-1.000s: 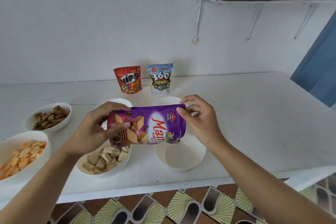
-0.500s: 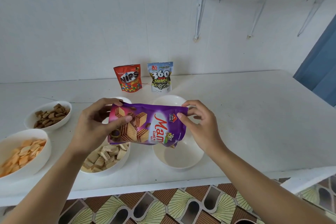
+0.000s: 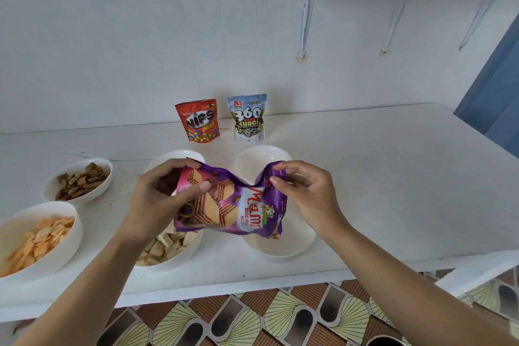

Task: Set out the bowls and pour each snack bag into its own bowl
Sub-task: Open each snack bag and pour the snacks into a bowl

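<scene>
Purple bag mid-frame, held above bowls. Left hand pinches its top left corner, right hand pinches top right. Empty bowl beneath; wafer bowl lower left.

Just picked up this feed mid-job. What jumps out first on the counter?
The purple wafer bag at front centre draws the eye: the left hand and right hand each pinch a top corner, with its lower end over an empty white bowl. Behind, a red Nips bag and a 360 Kuaci bag stand upright by the wall. At left sit an orange-cracker bowl and a brown-snack bowl, both filled.
</scene>
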Motion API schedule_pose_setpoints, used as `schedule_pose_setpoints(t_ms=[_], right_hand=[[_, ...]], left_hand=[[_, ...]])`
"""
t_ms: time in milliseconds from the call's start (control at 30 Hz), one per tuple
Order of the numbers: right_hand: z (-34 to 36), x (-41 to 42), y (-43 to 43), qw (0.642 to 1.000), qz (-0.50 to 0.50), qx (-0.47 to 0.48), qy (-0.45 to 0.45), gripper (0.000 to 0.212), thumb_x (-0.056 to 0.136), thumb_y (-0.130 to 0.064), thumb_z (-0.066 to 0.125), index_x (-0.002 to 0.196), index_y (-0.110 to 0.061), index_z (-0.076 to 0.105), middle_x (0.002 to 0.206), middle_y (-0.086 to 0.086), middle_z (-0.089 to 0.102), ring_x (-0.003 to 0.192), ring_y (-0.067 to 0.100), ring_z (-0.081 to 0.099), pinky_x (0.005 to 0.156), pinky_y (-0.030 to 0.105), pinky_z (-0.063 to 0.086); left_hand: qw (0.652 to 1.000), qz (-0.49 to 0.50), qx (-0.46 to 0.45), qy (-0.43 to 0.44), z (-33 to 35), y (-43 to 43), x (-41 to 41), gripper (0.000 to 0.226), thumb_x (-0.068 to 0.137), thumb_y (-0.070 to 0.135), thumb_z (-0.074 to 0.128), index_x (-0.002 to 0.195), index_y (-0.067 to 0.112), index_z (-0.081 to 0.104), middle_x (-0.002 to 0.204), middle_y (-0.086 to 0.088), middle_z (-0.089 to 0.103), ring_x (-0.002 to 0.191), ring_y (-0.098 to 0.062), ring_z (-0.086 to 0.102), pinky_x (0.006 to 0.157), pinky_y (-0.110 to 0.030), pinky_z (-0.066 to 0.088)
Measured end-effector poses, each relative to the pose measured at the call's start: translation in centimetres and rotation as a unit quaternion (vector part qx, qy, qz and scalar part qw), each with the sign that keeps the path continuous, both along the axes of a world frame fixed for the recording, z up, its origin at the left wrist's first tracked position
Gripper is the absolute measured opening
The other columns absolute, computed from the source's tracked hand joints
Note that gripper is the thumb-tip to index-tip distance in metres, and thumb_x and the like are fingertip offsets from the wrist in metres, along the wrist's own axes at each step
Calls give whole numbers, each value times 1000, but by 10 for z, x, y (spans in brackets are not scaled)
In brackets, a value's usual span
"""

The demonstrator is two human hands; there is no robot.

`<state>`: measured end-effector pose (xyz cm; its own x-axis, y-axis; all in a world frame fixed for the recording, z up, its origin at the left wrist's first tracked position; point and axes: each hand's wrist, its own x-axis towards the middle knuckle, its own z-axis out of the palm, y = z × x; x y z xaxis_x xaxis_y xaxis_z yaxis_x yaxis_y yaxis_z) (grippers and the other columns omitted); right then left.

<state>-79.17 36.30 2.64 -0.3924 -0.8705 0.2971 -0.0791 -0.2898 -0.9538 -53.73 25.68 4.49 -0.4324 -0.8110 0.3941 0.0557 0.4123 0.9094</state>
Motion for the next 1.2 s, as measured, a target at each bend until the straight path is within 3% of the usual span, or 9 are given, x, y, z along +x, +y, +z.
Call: schedule_pose_setpoints(t_ms=[133,300,467,700,1000,1200], right_hand=[[-4,-3,0,999,-23,6,-23,19,83,-4,78,102,-9,73,92,2,76,91,20,72,70,30,61],[-8,-3,2,999,-27,14,-34,21,82,-3,79,102,-8,72,94,4,76,93,20,73,70,31,61],[-7,-5,1,999,-47,18,-13,19,82,-7,80,99,-12,75,93,2,76,94,22,73,71,35,62],[4,-6,1,998,-47,38,-17,22,82,-3,79,96,-18,72,92,-10,73,90,9,72,63,25,59],[-1,-6,4,998,-53,37,-27,21,83,-2,78,99,-13,72,96,-2,73,91,16,73,68,27,60],[-2,-5,1,997,-57,42,-19,26,84,-1,76,105,-17,74,98,12,65,91,14,71,72,26,60]], left_hand=[[1000,4,5,-14,-1,-2,0,35,74,2,77,108,3,68,105,-5,75,97,-23,73,72,-31,63],[999,-1,38,-11,0,-3,1,35,76,4,77,109,8,66,112,-9,71,102,-30,72,76,-50,63],[999,-2,50,-11,4,0,-4,36,79,3,75,112,11,65,119,-13,66,105,-29,70,74,-52,63],[995,-33,49,-79,8,-3,-2,53,74,12,81,122,26,63,127,-6,63,117,-32,65,76,-55,62],[996,-28,63,-52,6,-2,-3,46,77,9,78,118,27,65,129,-6,62,116,-36,64,76,-59,61],[997,-11,62,-40,4,-3,-2,46,78,9,78,121,22,66,117,-8,70,110,-32,68,80,-60,59]])
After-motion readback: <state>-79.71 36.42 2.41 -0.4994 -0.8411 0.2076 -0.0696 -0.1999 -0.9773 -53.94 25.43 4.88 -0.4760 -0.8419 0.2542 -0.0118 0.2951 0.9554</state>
